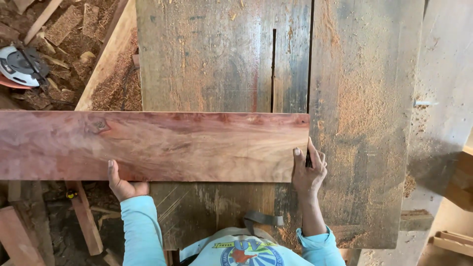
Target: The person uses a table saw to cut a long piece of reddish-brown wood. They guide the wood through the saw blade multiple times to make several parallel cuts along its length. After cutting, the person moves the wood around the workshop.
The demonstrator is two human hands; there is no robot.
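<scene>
Up at your far left a circular saw (pixel 19 66) with a pale housing lies on the sawdust-strewn floor (pixel 116 88), among short offcuts (pixel 64 24). A long pale plank (pixel 106 54) runs diagonally just beside the worn, dusty saw table (pixel 364 123), whose top has a narrow dark blade slot (pixel 274 69). Reddish timbers (pixel 84 216) lie below at your left, and stacked pale lumber (pixel 456 241) sits at lower right.

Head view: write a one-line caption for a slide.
Both hands, left and right, grip a reddish plank laid across a sawdust-covered saw table near its blade slot.
</scene>
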